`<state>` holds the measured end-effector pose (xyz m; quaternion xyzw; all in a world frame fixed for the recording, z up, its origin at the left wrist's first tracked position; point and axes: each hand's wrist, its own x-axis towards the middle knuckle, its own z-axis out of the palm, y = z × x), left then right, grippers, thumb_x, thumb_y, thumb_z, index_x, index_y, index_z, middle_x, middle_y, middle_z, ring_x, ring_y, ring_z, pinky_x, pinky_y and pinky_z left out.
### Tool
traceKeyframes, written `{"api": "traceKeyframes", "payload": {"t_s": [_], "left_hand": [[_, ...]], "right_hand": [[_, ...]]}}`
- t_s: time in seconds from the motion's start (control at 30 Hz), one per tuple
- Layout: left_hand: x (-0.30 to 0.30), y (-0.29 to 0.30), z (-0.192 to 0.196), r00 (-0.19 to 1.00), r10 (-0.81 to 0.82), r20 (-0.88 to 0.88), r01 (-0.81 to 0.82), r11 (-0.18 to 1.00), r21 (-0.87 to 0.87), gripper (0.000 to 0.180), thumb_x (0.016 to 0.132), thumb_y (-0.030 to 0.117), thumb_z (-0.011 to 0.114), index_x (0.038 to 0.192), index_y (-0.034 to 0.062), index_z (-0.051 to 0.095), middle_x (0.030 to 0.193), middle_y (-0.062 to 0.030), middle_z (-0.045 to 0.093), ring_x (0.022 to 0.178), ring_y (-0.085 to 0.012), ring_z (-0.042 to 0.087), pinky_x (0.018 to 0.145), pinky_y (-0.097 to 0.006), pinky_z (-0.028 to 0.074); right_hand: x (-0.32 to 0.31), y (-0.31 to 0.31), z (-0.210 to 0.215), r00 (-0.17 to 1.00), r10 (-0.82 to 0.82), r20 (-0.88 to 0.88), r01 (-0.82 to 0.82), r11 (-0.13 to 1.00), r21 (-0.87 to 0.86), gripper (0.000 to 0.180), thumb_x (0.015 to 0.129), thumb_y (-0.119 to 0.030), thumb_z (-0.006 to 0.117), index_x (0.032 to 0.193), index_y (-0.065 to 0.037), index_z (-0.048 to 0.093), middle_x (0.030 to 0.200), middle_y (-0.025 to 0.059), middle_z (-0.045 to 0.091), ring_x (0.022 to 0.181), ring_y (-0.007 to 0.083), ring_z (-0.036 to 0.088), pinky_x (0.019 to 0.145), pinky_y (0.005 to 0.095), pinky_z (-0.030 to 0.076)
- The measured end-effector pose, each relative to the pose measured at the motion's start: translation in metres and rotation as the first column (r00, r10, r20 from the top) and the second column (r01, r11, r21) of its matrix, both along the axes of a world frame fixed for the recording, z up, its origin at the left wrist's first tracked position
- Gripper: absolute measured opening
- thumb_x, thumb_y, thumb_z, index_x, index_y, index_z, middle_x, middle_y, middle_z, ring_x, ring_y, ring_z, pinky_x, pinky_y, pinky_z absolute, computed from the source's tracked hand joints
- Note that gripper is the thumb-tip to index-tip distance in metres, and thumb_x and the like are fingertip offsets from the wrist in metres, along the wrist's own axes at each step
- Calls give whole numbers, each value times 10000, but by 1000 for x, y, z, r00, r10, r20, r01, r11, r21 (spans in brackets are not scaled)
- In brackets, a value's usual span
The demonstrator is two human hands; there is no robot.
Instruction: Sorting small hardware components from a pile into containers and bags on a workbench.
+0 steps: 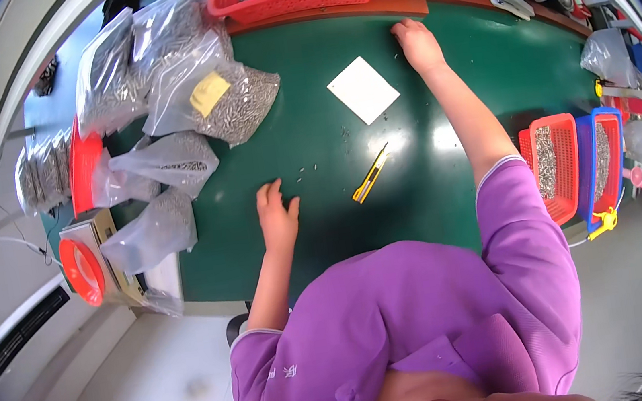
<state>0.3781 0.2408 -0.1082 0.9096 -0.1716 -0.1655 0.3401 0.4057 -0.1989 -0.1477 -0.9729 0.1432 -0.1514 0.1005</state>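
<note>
My left hand [278,217] rests on the green table with thumb and fingers apart and nothing in them. Just right of its fingertips lie a few tiny metal pieces [306,173]. Stretched far forward, my right hand [419,45] is close to the reddish-brown strip along the table's back edge. Its fingers are curled together, and whatever they hold, if anything, is hidden. A white square card [363,90] lies to the left of that hand. Between my hands and nearer to me is a yellow utility knife [369,177], with small dark bits scattered beyond it.
Clear bags of small metal parts [240,106] crowd the table's left side, one with a yellow note. A red basket [303,0] stands at the back. At the right edge are a red basket [568,168] and a blue-rimmed basket [617,149], both holding metal parts.
</note>
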Motion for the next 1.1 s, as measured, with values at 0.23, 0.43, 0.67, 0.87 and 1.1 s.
{"api": "traceKeyframes", "payload": {"t_s": [0.23,0.43,0.67,0.87,1.1], "left_hand": [[12,-34,-15,964,-135,229,138,990,3,345,717,19,677,1053,24,595,1075,-137,535,952,-320,544,811,-373,468],[16,-32,-20,934,-230,274,230,973,31,170,752,33,622,921,30,609,993,-115,570,915,-319,540,803,-395,463],[-11,13,-44,839,-286,463,313,949,19,207,751,38,545,945,35,618,1047,-95,562,996,-283,515,871,-366,450],[-19,15,-37,877,-250,410,269,963,12,189,736,13,520,904,21,607,1030,-118,567,993,-299,511,869,-364,447],[-45,7,-19,969,214,127,-133,877,-462,121,738,-33,577,834,33,608,877,-134,583,839,-331,557,747,-376,457]], "right_hand": [[-28,119,40,979,125,160,-186,871,455,211,697,-30,578,892,-70,647,870,125,596,846,290,591,754,376,497],[-65,241,30,921,382,72,-322,646,692,193,681,-7,591,852,-50,668,869,110,596,867,301,587,770,363,490],[-68,259,24,833,544,-99,-504,821,267,93,750,-68,503,818,-47,564,871,124,549,841,295,577,700,372,517],[-81,269,23,899,419,-130,-300,804,513,147,764,-95,540,895,-55,593,782,140,587,732,330,581,659,387,498],[-155,286,45,828,306,-470,560,-386,733,198,903,-73,444,1037,-8,575,745,8,570,633,111,553,586,223,486]]}}
